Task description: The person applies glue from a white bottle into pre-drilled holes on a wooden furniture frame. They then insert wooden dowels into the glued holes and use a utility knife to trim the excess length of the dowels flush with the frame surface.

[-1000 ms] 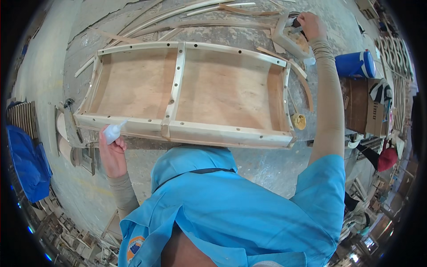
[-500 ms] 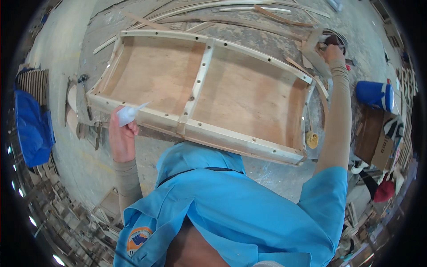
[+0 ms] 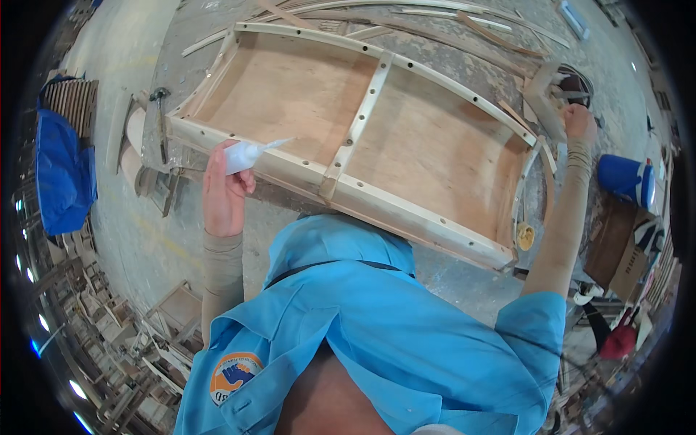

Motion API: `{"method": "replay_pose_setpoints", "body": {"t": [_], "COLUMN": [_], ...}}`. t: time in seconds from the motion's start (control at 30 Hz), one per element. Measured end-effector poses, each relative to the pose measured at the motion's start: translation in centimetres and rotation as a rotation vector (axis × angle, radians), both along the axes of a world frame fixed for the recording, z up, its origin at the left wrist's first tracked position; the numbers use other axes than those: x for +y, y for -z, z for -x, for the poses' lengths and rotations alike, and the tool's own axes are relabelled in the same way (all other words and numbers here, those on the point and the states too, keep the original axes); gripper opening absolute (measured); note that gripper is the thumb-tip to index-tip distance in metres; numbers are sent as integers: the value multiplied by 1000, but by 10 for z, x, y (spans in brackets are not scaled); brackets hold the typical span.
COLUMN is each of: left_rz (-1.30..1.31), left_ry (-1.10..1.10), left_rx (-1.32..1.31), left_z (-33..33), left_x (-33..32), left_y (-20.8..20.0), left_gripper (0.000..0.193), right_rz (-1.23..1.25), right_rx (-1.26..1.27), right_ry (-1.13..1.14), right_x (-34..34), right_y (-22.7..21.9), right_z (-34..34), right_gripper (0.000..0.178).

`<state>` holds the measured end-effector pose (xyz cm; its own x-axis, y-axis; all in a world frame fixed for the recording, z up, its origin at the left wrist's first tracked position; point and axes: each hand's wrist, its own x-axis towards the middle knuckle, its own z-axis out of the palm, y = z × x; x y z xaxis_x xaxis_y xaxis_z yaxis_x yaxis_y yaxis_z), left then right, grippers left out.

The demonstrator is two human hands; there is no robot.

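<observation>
Scuffed grey concrete floor (image 3: 141,232) spreads around a mottled grey worktop (image 3: 185,76). Closed around a white plastic squeeze bottle with a long tapered nozzle (image 3: 241,156), the left hand (image 3: 226,190) is raised at the near edge of the work, the nozzle pointing rightward; whether its tip touches anything I cannot tell. Over at the far right, the right hand (image 3: 580,125) has its fingers drawn in, and I cannot tell whether they grip anything. Just beside it are a pale, angular wooden piece (image 3: 540,101) and a dark, round object (image 3: 582,78).

Between the hands, on the worktop, lies a shallow, curved pale-wood frame with plywood panels and a dotted crossbar (image 3: 359,119), set at a slant. Near its right end sits a small yellowish cup (image 3: 525,238); off its left end lies a dark-headed hammer (image 3: 161,123). Long, thin wooden strips (image 3: 500,25) lie beyond the far rail. Farther right are a blue cylindrical jug with a pale band (image 3: 618,177) and a brown cardboard box (image 3: 612,243); well off to the left hangs a crumpled blue sheet (image 3: 65,174).
</observation>
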<state>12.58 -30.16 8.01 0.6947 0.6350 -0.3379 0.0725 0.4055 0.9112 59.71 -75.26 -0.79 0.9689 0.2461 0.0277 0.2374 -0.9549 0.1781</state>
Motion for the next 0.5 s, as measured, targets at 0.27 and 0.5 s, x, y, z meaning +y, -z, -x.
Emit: {"method": "replay_pose_setpoints", "body": {"t": [0.27, 0.5], "left_rz": [-8, -39], "left_ry": [146, 281], "left_rx": [-45, 5], "left_z": [-12, -27], "left_x": [-8, -13], "left_y": [1, -5], "left_gripper": [36, 39], "right_rz": [-914, -1229], "right_rx": [62, 313], "right_ry": [4, 221], "right_x": [-25, -44], "right_y": [-40, -39], "right_z": [152, 265], "right_gripper": [19, 14]}}
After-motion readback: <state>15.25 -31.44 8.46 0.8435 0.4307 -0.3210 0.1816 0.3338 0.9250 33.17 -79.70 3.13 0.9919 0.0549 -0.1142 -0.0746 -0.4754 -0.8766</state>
